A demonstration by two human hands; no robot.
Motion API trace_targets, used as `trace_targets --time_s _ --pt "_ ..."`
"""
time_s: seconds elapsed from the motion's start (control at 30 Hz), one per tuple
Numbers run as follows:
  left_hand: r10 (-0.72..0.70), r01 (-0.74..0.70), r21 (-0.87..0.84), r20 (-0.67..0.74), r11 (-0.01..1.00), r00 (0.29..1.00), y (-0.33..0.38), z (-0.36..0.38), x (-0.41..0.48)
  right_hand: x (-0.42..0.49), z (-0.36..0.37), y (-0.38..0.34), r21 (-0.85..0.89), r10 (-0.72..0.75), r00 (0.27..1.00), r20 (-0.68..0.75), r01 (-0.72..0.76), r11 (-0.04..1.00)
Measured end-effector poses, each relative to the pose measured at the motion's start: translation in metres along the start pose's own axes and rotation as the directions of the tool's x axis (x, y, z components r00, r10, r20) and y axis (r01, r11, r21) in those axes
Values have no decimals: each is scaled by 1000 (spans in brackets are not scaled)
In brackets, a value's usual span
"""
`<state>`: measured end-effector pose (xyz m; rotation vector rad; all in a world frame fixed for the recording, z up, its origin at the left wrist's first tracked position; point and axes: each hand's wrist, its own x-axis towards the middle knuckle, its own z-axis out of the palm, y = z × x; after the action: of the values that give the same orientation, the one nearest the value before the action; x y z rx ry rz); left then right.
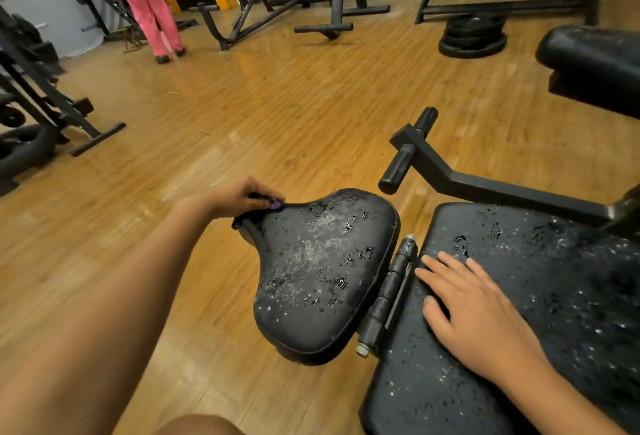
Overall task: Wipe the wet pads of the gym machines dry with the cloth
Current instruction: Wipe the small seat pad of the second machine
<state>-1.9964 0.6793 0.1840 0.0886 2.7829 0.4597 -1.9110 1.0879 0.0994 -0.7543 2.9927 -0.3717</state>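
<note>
Left hand (242, 197) pinches cloth (272, 205) at seat pad's (325, 271) 11 o'clock (droplets everywhere), right hand (474, 313) spread flat on bench pad (561, 296).

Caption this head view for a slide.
Left hand grips cloth at tip of wet seat pad; right hand rests on larger wet pad.

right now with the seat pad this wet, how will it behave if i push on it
Probably slick: the seat pad is beaded with water drops, so the cloth in your left hand may skid at first. It looks firm, and the hinge beside it hints that it could tilt under a hard push.
</note>
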Motion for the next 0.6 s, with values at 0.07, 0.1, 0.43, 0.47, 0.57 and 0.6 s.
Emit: trace_targets --time_s 0.07,0.1,0.43,0.47,0.57,0.6 --pt "-10 10 -4 -18 1000 1000 -5 -1 -1 0 -2 0 -2 -3 1000 -3 3 1000" --pt "1 -1 18 -20 1000 1000 0 -1 -1 1 -3 0 -5 -2 1000 -4 2 1000" --pt "163 -162 46 -14 986 987 60 35 52 0 -4 0 2 -6 1000 -24 6 1000" --pt "144 -144 33 5 989 990 54 31 48 0 -5 -1 4 -5 1000 -26 5 1000" --pt "96 -97 28 46 995 994 33 16 35 0 -4 -1 6 -7 1000 -12 7 1000" --pt "88 -90 34 45 995 995 29 13 33 0 -4 -1 11 -4 1000 -14 4 1000"
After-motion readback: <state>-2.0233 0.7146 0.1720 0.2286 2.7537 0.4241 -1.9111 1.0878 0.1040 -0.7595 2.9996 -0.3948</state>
